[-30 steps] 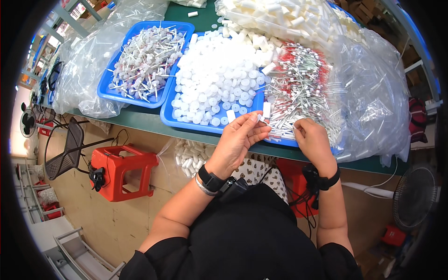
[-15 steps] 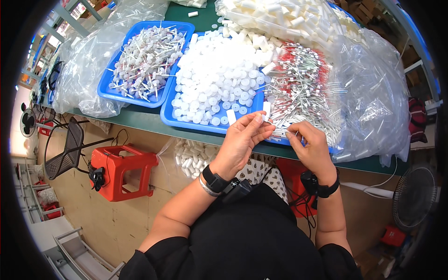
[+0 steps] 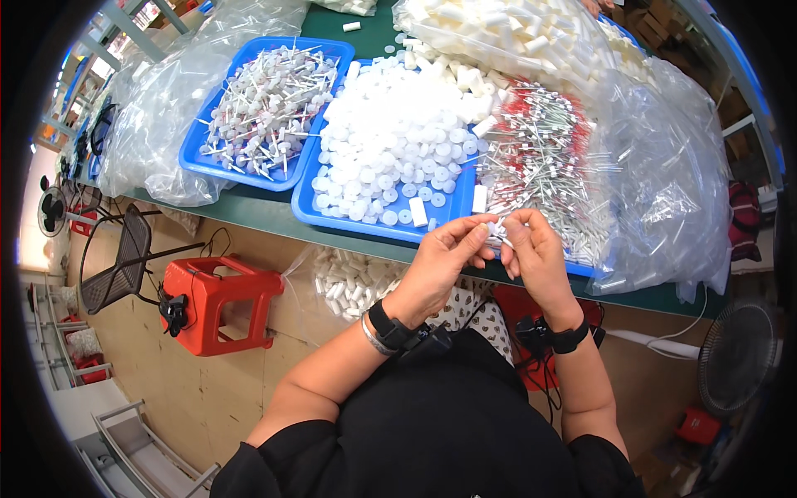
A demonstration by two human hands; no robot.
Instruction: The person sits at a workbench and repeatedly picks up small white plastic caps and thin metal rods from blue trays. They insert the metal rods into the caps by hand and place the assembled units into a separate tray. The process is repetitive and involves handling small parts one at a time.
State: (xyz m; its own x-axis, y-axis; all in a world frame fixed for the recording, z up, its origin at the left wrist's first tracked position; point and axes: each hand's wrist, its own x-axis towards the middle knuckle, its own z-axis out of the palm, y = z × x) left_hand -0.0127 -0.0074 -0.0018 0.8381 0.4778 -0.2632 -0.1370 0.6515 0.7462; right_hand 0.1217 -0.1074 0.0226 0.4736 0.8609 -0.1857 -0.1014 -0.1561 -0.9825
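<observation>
My left hand (image 3: 448,256) and my right hand (image 3: 535,257) meet at the front edge of the table, fingertips nearly touching. Thumb and forefinger of the left pinch a small whitish piece (image 3: 491,227), which looks like one of the translucent discs. The right pinches what seems to be a thin white stick, mostly hidden by its fingers. Just beyond lie a heap of translucent white discs (image 3: 390,158) in the middle blue tray (image 3: 332,224) and a pile of thin sticks with red and white parts (image 3: 540,141). One white cylinder (image 3: 418,212) rests at the disc tray's front.
To the left, another blue tray (image 3: 189,149) holds sticks fitted with discs (image 3: 266,108). A bag of white cylinders (image 3: 515,33) lies at the back. Clear plastic bags (image 3: 656,183) flank the trays. A red stool (image 3: 216,307) and a fan (image 3: 735,353) stand below.
My right hand has moved left and in toward my left hand, so the fingertips now come together. My left hand has shifted slightly right and nearer to me.
</observation>
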